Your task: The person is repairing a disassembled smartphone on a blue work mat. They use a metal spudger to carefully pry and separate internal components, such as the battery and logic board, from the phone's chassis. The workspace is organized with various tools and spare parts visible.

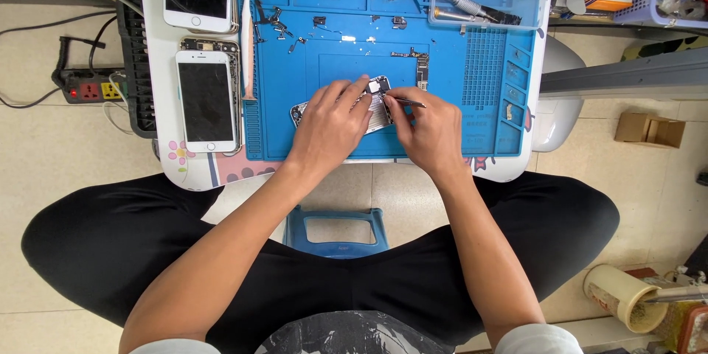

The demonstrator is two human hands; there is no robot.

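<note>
My left hand (330, 127) lies flat on the opened phone body (372, 107), fingers spread, pressing it down near the front edge of the blue repair mat (487, 66). My right hand (428, 127) is closed in a pinch around the thin metal tweezers (407, 102), the tip touching the inside at top of the phone. I think the phone is light, stiff, a bit slippery on the mat, and the inside parts are very fragile, esp. the small connectors. Better to hold it by the metal side edges, not the board. Loose small parts (284, 28) lie well apart, and two white phones (206, 99) are to the left of the mat.
</note>
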